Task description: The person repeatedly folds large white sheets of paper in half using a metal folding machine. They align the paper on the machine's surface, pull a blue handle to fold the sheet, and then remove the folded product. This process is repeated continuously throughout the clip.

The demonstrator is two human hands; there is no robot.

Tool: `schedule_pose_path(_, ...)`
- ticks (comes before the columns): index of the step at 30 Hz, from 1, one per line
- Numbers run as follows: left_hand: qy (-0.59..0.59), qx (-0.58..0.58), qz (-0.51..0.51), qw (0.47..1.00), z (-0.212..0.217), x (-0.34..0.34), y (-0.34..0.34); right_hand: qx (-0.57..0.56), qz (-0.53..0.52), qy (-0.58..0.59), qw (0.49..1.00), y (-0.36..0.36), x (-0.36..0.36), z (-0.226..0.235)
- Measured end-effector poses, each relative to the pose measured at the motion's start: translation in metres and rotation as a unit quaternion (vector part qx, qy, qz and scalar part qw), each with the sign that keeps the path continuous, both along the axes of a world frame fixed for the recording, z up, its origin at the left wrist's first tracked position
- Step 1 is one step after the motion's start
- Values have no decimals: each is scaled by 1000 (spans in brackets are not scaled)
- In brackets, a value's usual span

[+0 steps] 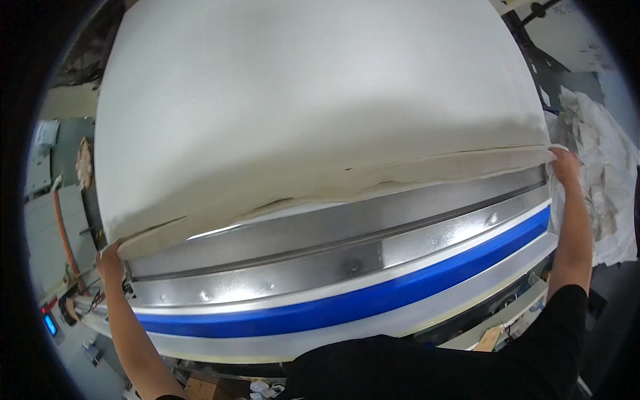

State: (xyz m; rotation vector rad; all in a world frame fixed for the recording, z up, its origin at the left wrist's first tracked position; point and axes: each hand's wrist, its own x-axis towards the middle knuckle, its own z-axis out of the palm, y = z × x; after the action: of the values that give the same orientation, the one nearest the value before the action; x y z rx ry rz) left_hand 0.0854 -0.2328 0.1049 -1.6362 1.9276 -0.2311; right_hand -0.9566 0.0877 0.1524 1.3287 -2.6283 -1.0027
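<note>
Left hand [111, 261]: fingers closed on near-left corner of white sheet [307, 100]; orange hose [65, 240] just left of fingers. Sheet spread flat over machine bed, running away from fingertips and across to right. Steel front rail [333, 247] and blue strip [347, 303] just below both grips. Right hand [567, 167]: fingers pinched on near-right corner; crumpled linen pile [607, 173] just right of fingers.

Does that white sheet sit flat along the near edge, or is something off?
Not quite flat. The white sheet has a rumpled, lifted near edge between the left hand and right hand, showing a brownish underlayer above the metal rail.
</note>
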Motion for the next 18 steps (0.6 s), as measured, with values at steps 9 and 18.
schedule_pose_path(9,0,42,-8,999,100,44,70,-15,154,-48,987,82,-20,73)
schedule_pose_path(18,-223,384,9,896,28,59,190,279,127,-63,950,169,31,25)
